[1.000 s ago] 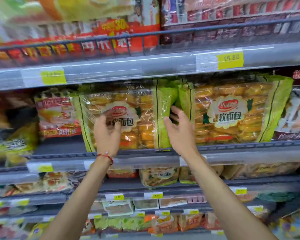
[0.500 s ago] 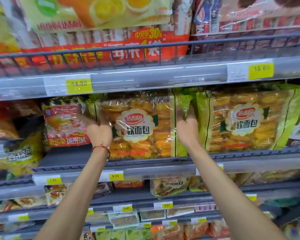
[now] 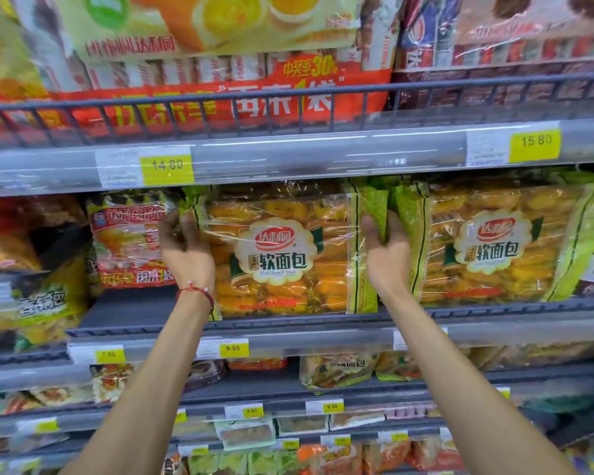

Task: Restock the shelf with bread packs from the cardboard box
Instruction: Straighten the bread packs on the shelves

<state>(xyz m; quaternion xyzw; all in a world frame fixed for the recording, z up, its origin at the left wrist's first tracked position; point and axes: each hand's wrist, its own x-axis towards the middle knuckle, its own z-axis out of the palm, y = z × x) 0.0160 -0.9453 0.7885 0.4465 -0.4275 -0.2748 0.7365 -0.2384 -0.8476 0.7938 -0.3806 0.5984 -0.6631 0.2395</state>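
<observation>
On the grey metal shelf (image 3: 288,325), upright: green-edged clear plastic bread pack (image 3: 288,255), gripped at its sides by left hand (image 3: 186,248) and right hand (image 3: 388,252). Just beside, to the right: matching second pack (image 3: 494,245).

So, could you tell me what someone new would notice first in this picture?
Two bare hands grip a big green-edged bread pack standing upright on the middle shelf: the left hand at its left edge, the right hand at its right. A matching pack stands just to the right, and a red snack bag to the left. Yellow price tags line the shelf edge above.
</observation>
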